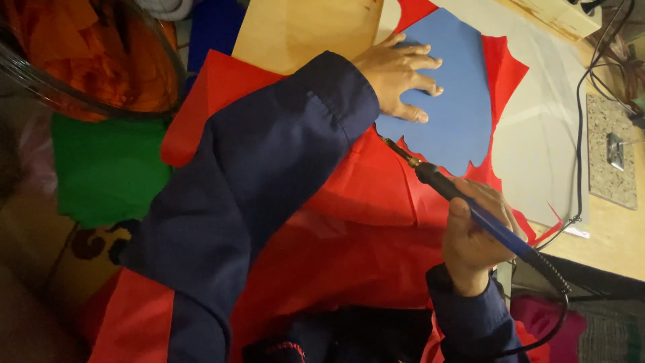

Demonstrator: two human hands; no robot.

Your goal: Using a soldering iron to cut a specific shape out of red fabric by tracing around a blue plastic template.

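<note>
My left hand (pixel 400 77) lies flat, fingers spread, on a blue template sheet (pixel 457 114) that rests on red fabric (pixel 356 202). My right hand (pixel 474 235) grips a blue-handled hot cutting tool (pixel 470 208) like a pen. Its brass tip touches the red fabric at the lower left edge of the blue template. The tool's black cable (pixel 557 289) trails off past my wrist. Both arms wear dark blue sleeves, and the left one hides much of the fabric.
A clear bowl (pixel 87 60) of orange scraps stands at top left, with green fabric (pixel 107 168) below it. A wooden board (pixel 302 30) lies under the red fabric, and a grey sheet (pixel 544 134) spreads to the right. Black cables (pixel 581 101) and a stone tile (pixel 611 151) sit at right.
</note>
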